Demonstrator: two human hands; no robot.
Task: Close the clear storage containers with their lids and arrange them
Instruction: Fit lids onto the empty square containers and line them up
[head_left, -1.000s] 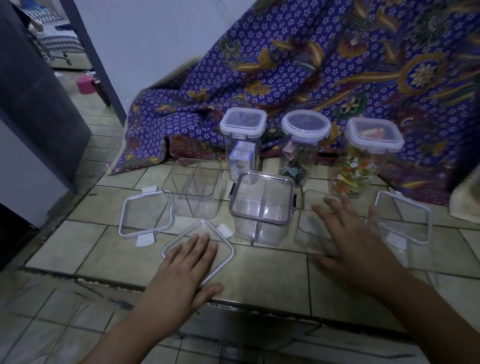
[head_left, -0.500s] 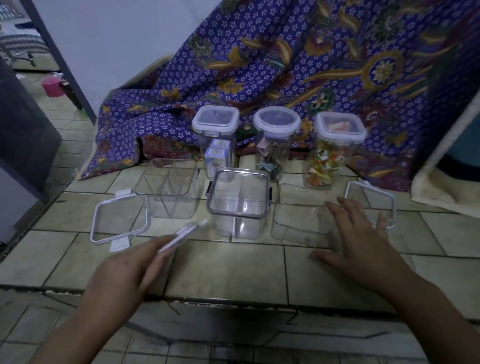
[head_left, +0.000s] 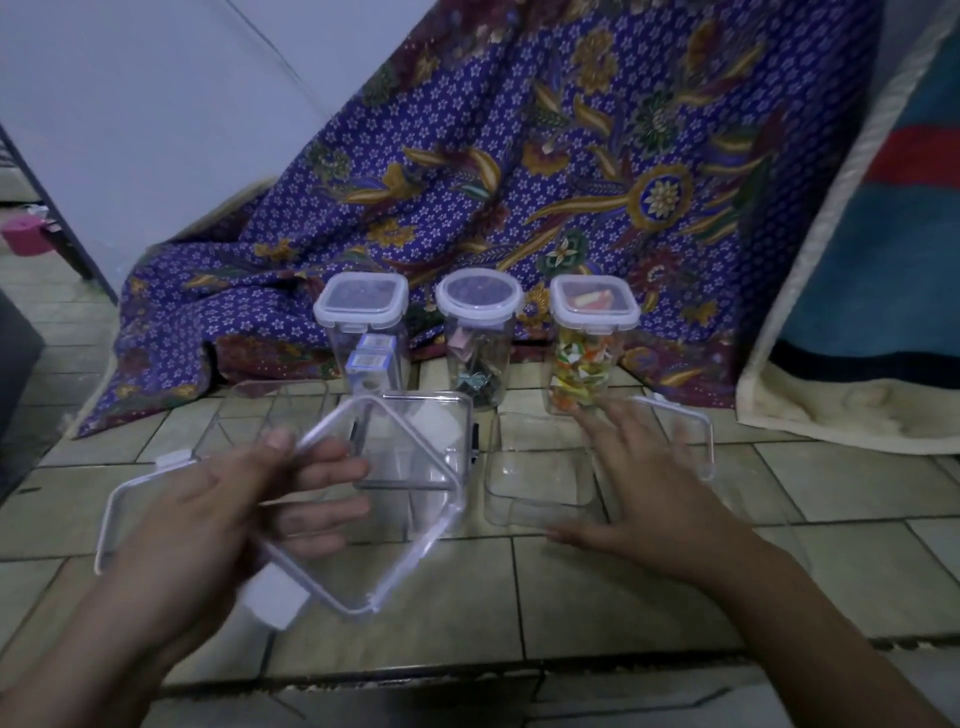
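Left hand: my left hand is raised over the tiled floor and holds a clear square lid, tilted with one corner down.
Left fingers: thumb on the lid's upper rim, the other fingers curled beneath it, seen through the clear panel; they are pinching the lid.
Held lid: it has a pale rim and a white latch tab at its lower left edge. It hangs in front of the middle container, which has dividers and a dark-edged lid resting on top.
Right hand: my right hand hovers palm down over the floor, fingers spread, gripping nothing.
Open container: a clear lidless tub sits on the floor just left of my right hand, fingertips reaching over its far right corner; I cannot tell whether they touch it.
Other lids: one lid lies on the floor beyond my right hand, another lid lies on the left, partly behind my left hand.
Left container: an open divided tub stands behind my left hand.
Back row: three tall closed jars stand against a patterned purple cloth: a square jar with small boxes, a round jar, and a square jar with colourful pieces.
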